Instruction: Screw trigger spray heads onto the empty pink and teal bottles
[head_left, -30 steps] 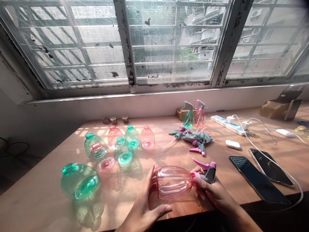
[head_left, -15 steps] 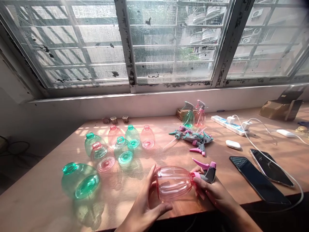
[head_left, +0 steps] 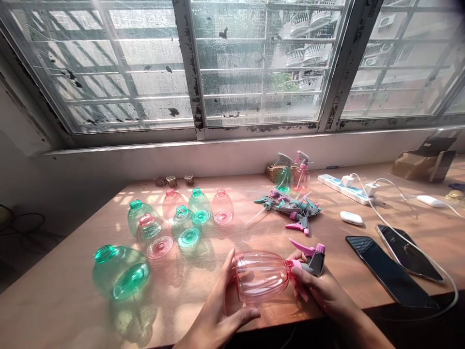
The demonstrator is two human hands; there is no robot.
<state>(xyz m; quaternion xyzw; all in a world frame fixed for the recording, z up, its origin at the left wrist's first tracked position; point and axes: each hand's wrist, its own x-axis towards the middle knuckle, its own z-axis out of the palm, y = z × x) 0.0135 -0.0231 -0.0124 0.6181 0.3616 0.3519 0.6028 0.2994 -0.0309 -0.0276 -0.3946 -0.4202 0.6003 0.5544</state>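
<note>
A clear pink spray bottle [head_left: 259, 277] lies sideways above the table's front edge, its base to the left. My left hand [head_left: 221, 295] cups the base, fingers behind it and thumb stretched along the near side. On the neck sits a pink and grey trigger sprayer [head_left: 317, 258], its trigger pointing up. My right hand [head_left: 316, 286] is closed round the pink collar, thumb and fingers pinching it where it meets the neck. Beyond the bottle lies a heap of grey, pink and green trigger sprayers [head_left: 296, 208].
Several open green and pink bottles stand on the left, a large green bottle [head_left: 121, 274] nearest. Two bottles with sprayers, one green [head_left: 284, 178] and one pink [head_left: 301, 177], stand at the back. Phones [head_left: 390, 269], a white case [head_left: 351, 218] and a power strip [head_left: 343, 189] lie right.
</note>
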